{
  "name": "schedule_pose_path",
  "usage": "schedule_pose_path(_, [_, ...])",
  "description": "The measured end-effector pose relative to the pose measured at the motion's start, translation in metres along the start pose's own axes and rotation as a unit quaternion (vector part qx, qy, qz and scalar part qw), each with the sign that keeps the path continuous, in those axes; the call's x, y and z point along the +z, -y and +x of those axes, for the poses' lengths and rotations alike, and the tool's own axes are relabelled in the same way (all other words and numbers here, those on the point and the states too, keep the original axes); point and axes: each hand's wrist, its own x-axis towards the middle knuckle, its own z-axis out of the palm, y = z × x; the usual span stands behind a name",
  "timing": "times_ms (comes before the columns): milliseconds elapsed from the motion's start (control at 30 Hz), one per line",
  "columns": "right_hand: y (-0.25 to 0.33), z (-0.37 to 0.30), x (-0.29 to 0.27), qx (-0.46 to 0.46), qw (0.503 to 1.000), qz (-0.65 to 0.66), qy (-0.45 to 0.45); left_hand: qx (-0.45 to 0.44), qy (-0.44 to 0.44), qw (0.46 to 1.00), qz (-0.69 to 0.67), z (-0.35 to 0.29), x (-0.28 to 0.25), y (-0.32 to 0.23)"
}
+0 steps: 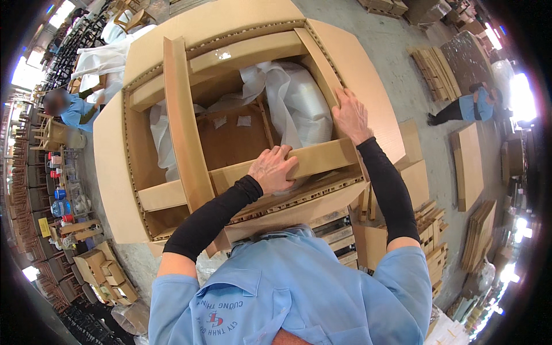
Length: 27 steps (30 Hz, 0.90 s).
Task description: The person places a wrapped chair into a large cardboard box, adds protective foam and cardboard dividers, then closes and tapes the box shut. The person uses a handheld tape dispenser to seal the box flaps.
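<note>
Tan cardboard strips [325,158] line the open carton [365,80].

Probable windows [523,103] glare beyond grey floor [382,63].

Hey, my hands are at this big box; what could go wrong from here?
Your left hand sits on the near strip, which might buckle if pressed hard. The long strip lying across the box could get knocked askew. The foam wrap leaves a brown panel bare inside, so it might scuff.
</note>
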Motion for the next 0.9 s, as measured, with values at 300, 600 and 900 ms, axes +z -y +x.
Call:
schedule_pose_path(300, [-0.005,-0.007,0.005,-0.005,0.999,-0.012,-0.048,-0.017,0.023,0.999,-0.033,0.001,-0.002,-0.001])
schedule_pose_path(600, [0.005,-0.010,-0.010,-0.002,0.999,0.010,-0.050,-0.014,0.017,0.999,-0.026,-0.002,-0.005,0.001])
schedule_pose_path(900, [0.004,0.015,-0.003,-0.014,0.999,-0.019,-0.042,-0.016,0.014,0.999,-0.044,0.000,-0.003,0.002])
